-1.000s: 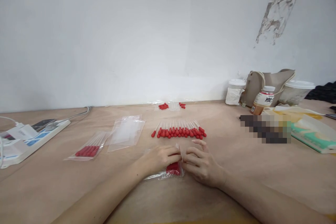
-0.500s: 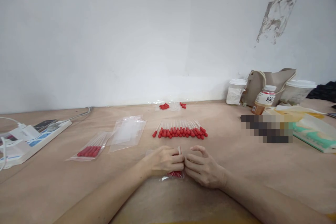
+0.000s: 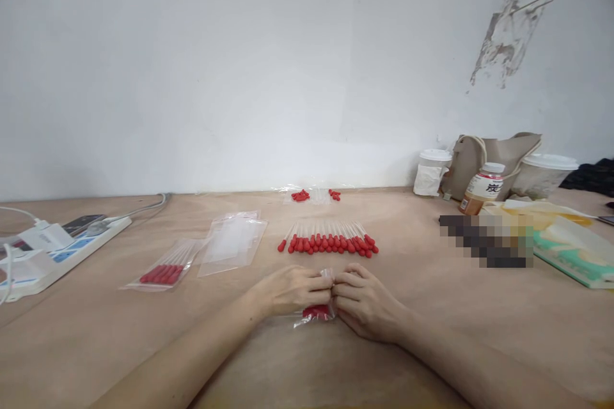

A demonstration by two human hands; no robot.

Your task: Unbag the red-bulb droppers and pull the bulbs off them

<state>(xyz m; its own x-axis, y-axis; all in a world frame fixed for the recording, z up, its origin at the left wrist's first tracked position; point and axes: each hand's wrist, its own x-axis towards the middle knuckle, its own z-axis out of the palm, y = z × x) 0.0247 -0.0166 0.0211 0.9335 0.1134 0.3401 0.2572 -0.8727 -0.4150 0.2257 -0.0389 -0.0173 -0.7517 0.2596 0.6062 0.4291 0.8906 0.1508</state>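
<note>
Close in front of me, a clear zip bag [image 3: 316, 313] with red-bulbed droppers inside lies between my hands. My left hand [image 3: 296, 289] is closed on the bag and covers much of it. At the bag's right edge, the fingers of my right hand [image 3: 362, 300] are pinched on the plastic, near the left fingertips. Beyond the hands lies a row of loose red-bulbed droppers [image 3: 330, 243], their thin clear stems pointing away. To the left rest a stack of flat clear zip bags [image 3: 233, 243] and a filled dropper bag [image 3: 163, 271].
A power strip [image 3: 91, 249] with cables and chargers lies at the left. More red bulbs [image 3: 300, 195] in plastic sit by the wall. At the right stand a lidded cup [image 3: 430, 172], a bottle [image 3: 483, 188], a grey bag [image 3: 467, 163] and a green-white tissue pack [image 3: 570, 252].
My right hand has closed its raised index finger onto the bag's edge and moved slightly left. My left hand keeps its hold on the bag. The view has tilted slightly.
</note>
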